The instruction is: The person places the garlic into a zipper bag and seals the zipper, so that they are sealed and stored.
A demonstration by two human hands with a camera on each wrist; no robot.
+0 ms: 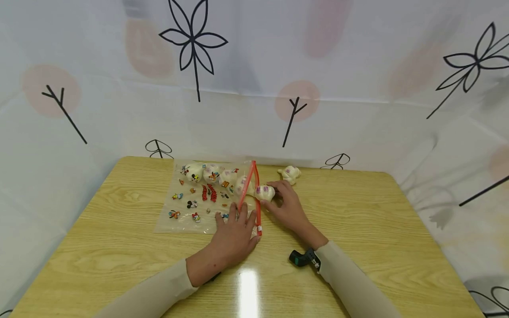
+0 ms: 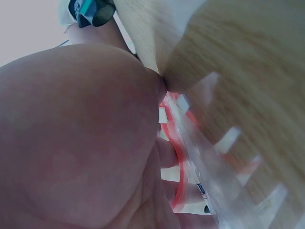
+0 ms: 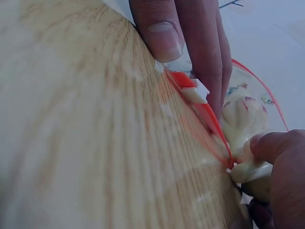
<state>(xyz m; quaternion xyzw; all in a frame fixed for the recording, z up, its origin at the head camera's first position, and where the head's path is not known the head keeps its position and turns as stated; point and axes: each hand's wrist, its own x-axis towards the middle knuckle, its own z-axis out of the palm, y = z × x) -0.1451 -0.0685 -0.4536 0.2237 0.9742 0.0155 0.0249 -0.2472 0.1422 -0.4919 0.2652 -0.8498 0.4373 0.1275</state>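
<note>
A clear zip bag (image 1: 167, 223) printed with small cartoon figures lies on the table, its red zip edge (image 1: 259, 214) facing right. Several white garlic bulbs with purple streaks, such as one (image 1: 193, 171) at the far left, sit in a row inside it. My left hand (image 1: 233, 238) rests on the bag's near right corner, fingers spread. At the bag's mouth, my right hand (image 1: 290, 210) pinches a garlic bulb (image 1: 264, 193) between thumb and fingers. In the right wrist view, the thumb presses on its pale stem (image 3: 243, 171), beside the red zip.
Another garlic bulb (image 1: 291, 174) lies loose behind my right hand, near the table's back edge. A white slider (image 3: 196, 91) sits on the zip near my left thumb. The wooden table (image 1: 358, 212) meets a patterned cloth (image 1: 238, 123) at the back and sides.
</note>
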